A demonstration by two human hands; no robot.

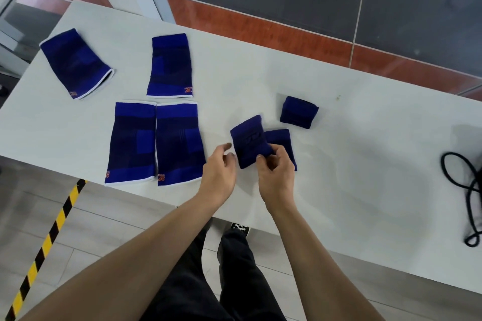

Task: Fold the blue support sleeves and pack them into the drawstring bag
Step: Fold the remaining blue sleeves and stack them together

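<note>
My right hand (pixel 276 172) pinches a small blue wrist sleeve (pixel 249 139) by its lower edge and holds it up over the white table (pixel 339 164). A second small sleeve (pixel 280 138) lies partly behind it. A third small one (pixel 298 112) sits folded further back. My left hand (pixel 220 167) hovers just left of the held sleeve, fingers loosely curled, holding nothing. Several large blue sleeves lie flat to the left: two side by side (pixel 133 142) (pixel 178 143), one behind them (pixel 170 65), one at the far left corner (pixel 75 62). The black drawstring cord (pixel 469 190) shows at the right edge.
The table's near edge runs diagonally below my hands. A glass wall and red floor strip lie beyond the far edge. Yellow-black floor tape runs at the lower left. My legs and a shoe are under the table edge.
</note>
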